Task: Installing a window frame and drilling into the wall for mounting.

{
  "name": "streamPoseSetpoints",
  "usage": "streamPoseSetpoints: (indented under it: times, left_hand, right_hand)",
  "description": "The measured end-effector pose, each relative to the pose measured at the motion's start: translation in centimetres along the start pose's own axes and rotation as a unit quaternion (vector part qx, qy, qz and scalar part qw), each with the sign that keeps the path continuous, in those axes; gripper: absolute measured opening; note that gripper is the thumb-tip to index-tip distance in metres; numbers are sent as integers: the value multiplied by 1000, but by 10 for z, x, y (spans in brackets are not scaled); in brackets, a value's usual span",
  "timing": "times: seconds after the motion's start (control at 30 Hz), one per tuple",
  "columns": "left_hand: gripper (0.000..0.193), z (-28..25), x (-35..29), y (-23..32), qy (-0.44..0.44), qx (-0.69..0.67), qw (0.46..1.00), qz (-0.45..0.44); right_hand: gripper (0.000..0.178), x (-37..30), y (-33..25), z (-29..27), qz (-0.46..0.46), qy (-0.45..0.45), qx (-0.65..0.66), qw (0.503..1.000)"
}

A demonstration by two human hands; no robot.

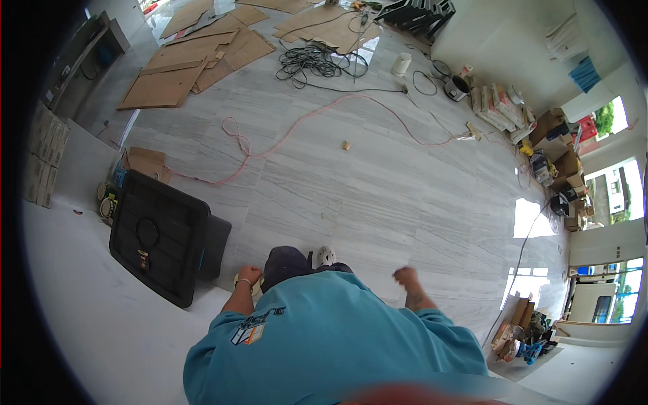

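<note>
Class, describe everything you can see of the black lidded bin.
The black bin is boxy and looks plastic, with a broad, rimmed lid on top. It stands upright at the person's left, near but apart from the left hand. A thin dark ring and a small, partly orange item lie on the lid. Its contents are hidden.

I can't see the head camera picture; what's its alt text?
A person in a teal shirt, seen from above on a marble-look tile floor, has the left hand beside dark trousers and the right hand out to the side. A lidded black plastic tote sits to their left. Ahead lie a pink cord, a tangled black cable and flattened cardboard.
</note>
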State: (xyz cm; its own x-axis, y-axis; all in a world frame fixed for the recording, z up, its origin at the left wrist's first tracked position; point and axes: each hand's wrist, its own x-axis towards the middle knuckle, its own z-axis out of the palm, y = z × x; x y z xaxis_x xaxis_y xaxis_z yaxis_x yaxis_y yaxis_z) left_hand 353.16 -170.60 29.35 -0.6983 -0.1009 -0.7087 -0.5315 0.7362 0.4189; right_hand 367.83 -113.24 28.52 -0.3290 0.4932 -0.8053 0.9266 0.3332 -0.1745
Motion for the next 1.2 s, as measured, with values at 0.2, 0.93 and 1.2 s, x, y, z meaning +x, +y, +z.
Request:
streamPoseSetpoints:
  times: [0.2,0.93,1.2]
  left_hand:
    - [26,-38,81,39,37,-116,990,-76]
    - [36,-427,632,553,-46,-11,995,91]
    - [39,-475,723,640,-6,-94,995,37]
  right_hand:
    - [23,56,-401,-238,-354,270,85,891]
    - [43,275,-745,-136,-126,-183,-365,904]
    - [26,405,-1313,-366,-313,78,218,921]
